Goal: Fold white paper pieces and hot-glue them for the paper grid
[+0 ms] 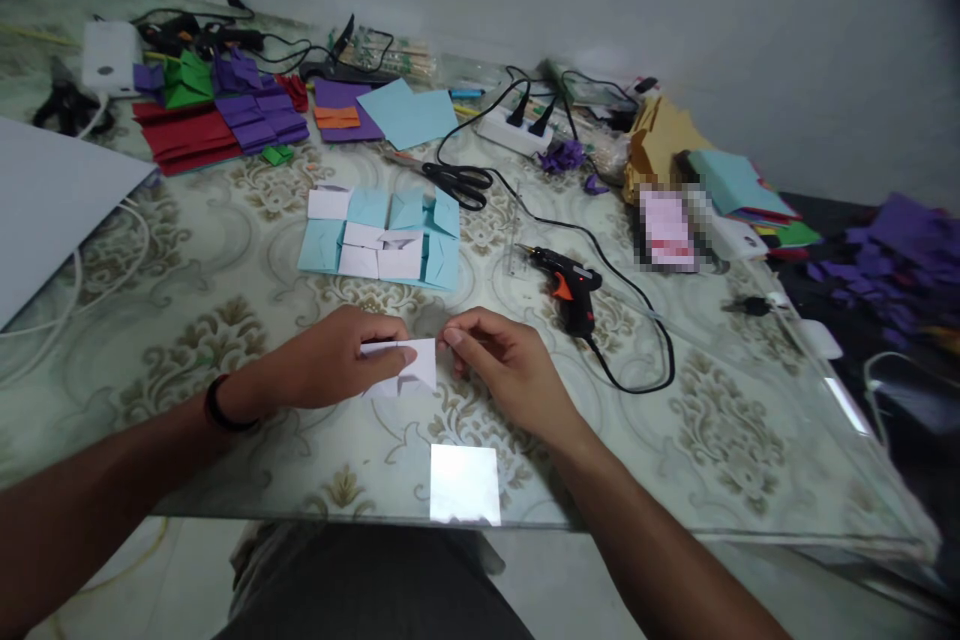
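Observation:
My left hand (349, 357) holds a small folded white paper (420, 365) above the patterned table, with the thumb on top of it. Just right of that paper is my right hand (499, 360), its thumb and index fingertip pressed together; whether something thin is between them cannot be made out. Beyond both hands lies a sheet of joined light-blue and white folded papers (379, 238). A black glue gun (570, 288) with an orange trigger rests to the right, its nozzle pointing left.
Black-handled scissors (457, 182) lie behind the folded sheet. Red, purple and green papers (187, 135) are stacked back left, near a white power strip (514, 128) with cords. Yellow papers (664, 140) sit back right. A glue gun cord loops on the table (720, 480).

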`<action>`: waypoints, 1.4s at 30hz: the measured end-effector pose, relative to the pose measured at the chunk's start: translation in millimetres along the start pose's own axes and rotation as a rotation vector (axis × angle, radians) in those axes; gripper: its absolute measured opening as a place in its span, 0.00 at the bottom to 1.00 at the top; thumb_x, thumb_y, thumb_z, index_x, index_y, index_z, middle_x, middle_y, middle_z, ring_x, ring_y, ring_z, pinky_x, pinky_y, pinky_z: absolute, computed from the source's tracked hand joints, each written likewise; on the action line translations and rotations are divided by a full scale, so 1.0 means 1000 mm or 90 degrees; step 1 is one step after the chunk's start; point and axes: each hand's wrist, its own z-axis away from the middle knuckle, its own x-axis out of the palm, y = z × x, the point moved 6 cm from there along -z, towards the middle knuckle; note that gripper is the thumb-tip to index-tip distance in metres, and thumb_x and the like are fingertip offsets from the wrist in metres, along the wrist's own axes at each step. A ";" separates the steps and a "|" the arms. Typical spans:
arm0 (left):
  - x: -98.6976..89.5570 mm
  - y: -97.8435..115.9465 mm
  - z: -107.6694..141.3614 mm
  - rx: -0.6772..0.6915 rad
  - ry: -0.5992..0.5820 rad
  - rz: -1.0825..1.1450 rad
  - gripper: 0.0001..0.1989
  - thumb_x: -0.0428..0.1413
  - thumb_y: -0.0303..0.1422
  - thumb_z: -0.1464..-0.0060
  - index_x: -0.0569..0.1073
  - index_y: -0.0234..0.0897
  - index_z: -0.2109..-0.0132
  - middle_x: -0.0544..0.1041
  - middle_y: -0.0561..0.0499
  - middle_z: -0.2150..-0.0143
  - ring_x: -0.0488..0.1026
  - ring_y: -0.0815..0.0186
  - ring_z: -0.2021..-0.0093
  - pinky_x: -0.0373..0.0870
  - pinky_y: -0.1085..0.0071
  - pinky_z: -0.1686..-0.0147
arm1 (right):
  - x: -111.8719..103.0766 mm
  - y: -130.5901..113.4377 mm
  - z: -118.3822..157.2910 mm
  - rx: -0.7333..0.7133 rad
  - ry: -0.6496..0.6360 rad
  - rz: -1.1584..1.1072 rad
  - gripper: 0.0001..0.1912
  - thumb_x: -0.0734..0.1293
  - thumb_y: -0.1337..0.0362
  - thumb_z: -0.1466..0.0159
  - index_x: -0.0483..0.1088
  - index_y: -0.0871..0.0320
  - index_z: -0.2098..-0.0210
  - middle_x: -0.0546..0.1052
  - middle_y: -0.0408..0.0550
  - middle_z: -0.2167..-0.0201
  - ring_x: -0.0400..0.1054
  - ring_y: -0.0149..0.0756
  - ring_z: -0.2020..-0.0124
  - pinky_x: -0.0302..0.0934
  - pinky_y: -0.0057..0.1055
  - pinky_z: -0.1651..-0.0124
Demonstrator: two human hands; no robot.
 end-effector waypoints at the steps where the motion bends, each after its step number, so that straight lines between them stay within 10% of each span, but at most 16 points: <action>1: 0.000 0.001 0.000 0.002 0.000 -0.001 0.15 0.52 0.36 0.35 0.67 0.36 0.71 0.65 0.58 0.76 0.62 0.70 0.73 0.56 0.72 0.71 | 0.000 0.000 0.000 0.001 0.001 -0.003 0.13 0.71 0.53 0.33 0.74 0.57 0.63 0.73 0.41 0.74 0.66 0.31 0.74 0.62 0.30 0.68; 13: 0.000 0.002 0.000 0.014 -0.014 0.019 0.16 0.51 0.38 0.33 0.69 0.36 0.69 0.69 0.57 0.74 0.64 0.69 0.71 0.58 0.72 0.69 | -0.003 -0.002 0.002 -0.068 -0.006 0.085 0.27 0.59 0.49 0.24 0.63 0.56 0.77 0.66 0.41 0.80 0.61 0.31 0.76 0.55 0.32 0.68; 19: 0.001 0.002 0.000 0.028 -0.001 -0.002 0.16 0.52 0.37 0.34 0.68 0.36 0.71 0.67 0.57 0.75 0.62 0.70 0.73 0.56 0.71 0.71 | 0.007 -0.005 0.002 -0.028 -0.056 0.009 0.18 0.70 0.49 0.32 0.73 0.58 0.65 0.68 0.40 0.75 0.60 0.30 0.74 0.54 0.29 0.70; 42: 0.001 0.006 0.001 0.063 0.001 0.033 0.17 0.50 0.33 0.34 0.66 0.36 0.73 0.63 0.59 0.78 0.58 0.73 0.75 0.52 0.72 0.73 | 0.010 -0.011 0.004 -0.070 -0.091 0.048 0.12 0.68 0.59 0.31 0.76 0.58 0.69 0.73 0.41 0.78 0.65 0.30 0.74 0.57 0.29 0.69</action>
